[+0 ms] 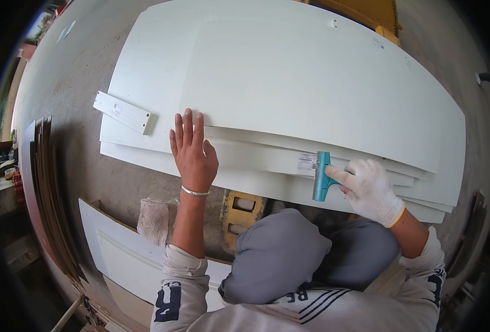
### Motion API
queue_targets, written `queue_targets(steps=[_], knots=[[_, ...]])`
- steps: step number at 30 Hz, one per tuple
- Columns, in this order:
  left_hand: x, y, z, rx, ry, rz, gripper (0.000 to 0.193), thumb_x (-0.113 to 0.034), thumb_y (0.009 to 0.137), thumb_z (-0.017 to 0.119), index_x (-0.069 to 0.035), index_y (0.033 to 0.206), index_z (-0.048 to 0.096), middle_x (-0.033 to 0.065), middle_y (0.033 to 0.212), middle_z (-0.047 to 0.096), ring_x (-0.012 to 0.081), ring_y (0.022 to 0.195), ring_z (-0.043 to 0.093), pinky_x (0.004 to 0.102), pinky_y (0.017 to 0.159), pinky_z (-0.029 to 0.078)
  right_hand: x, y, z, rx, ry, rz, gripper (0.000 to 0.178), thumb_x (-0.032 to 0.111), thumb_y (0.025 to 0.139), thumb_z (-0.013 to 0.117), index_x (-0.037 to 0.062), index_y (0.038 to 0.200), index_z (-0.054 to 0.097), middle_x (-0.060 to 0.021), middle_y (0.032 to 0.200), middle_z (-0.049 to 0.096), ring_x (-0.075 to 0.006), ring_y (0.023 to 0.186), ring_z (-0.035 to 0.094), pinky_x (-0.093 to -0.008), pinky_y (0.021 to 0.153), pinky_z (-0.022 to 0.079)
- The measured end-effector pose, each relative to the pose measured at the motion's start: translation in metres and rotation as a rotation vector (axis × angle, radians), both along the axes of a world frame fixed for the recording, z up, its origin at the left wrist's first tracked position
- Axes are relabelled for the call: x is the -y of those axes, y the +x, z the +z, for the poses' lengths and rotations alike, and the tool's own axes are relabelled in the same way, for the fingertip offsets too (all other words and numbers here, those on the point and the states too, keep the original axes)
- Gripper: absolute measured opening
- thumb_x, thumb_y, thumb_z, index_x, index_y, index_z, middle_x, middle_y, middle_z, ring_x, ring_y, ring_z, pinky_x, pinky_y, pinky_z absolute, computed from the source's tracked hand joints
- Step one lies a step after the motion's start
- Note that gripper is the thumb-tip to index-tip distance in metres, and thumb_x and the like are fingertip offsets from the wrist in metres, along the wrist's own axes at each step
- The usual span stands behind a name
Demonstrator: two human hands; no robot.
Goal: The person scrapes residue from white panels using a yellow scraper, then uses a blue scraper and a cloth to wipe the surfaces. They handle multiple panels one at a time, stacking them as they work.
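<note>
My bare left hand (pixel 194 160) lies flat with fingers spread, resting on the stacked white panels (pixel 295 72) near the edge of the upper one. In my right hand (pixel 369 191), which wears a white knit glove with bare fingers showing, is a teal scraper (pixel 321 176). Its wide head is at a printed paper label (pixel 307 162) on a narrow white board (pixel 245 157), partly covering the label's right side. I cannot tell whether the blade touches the surface. Several board edges show in steps below the top panel.
A short white bar (pixel 126 114) lies on the panels' left end, sticking out past their edge. Below are a yellow frame (pixel 242 213), a folded cloth (pixel 154 218) and another white panel (pixel 126 254). Boards (pixel 48 182) stand at the left; yellow equipment (pixel 367 11) is beyond the stack.
</note>
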State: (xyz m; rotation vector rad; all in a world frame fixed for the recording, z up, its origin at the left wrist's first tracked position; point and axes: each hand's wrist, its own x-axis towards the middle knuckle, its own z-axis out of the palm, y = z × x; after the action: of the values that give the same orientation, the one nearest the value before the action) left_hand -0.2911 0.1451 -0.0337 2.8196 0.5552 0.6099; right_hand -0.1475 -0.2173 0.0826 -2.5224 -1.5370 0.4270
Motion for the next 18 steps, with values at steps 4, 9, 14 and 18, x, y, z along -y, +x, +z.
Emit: queue_targets(steps=[4, 9, 14, 18], knots=[[0.022, 0.001, -0.012, -0.034, 0.019, 0.022, 0.075, 0.006, 0.086, 0.057, -0.01, 0.159, 0.047, 0.014, 0.169, 0.04, 0.0338, 0.16, 0.03, 0.0532, 0.129, 0.019, 0.042, 0.009, -0.001, -0.108, 0.003, -0.141, 0.052, 0.005, 0.081, 0.072, 0.0188, 0.132, 0.07, -0.0074, 0.086, 0.056, -0.0292, 0.08, 0.059, -0.0423, 0.075, 0.049], [0.051, 0.002, -0.008, -0.042, 0.019, -0.013, 0.073, 0.008, 0.085, 0.053, -0.008, 0.157, 0.051, 0.0174, 0.167, 0.042, 0.036, 0.159, 0.031, 0.0547, 0.128, 0.021, 0.069, 0.015, -0.01, -0.179, 0.023, -0.236, 0.054, 0.002, 0.079, 0.073, 0.0179, 0.131, 0.071, -0.0077, 0.085, 0.056, -0.0295, 0.08, 0.057, -0.043, 0.075, 0.047], [0.077, 0.008, 0.0, -0.059, -0.013, -0.098, 0.074, 0.01, 0.082, 0.054, -0.008, 0.154, 0.054, 0.0229, 0.165, 0.041, 0.0435, 0.157, 0.032, 0.0592, 0.126, 0.022, 0.081, 0.015, -0.021, -0.203, 0.177, -0.244, 0.053, 0.003, 0.076, 0.075, 0.016, 0.127, 0.071, -0.0075, 0.086, 0.057, -0.0304, 0.078, 0.056, -0.0434, 0.072, 0.046], [0.094, 0.015, 0.007, -0.055, -0.023, -0.145, 0.072, 0.009, 0.081, 0.055, -0.006, 0.151, 0.056, 0.0224, 0.16, 0.046, 0.0438, 0.152, 0.038, 0.0584, 0.124, 0.027, 0.09, 0.012, -0.021, -0.16, 0.222, -0.254, 0.054, 0.003, 0.074, 0.075, 0.0193, 0.126, 0.072, -0.0034, 0.083, 0.058, -0.0266, 0.072, 0.058, -0.0418, 0.067, 0.047]])
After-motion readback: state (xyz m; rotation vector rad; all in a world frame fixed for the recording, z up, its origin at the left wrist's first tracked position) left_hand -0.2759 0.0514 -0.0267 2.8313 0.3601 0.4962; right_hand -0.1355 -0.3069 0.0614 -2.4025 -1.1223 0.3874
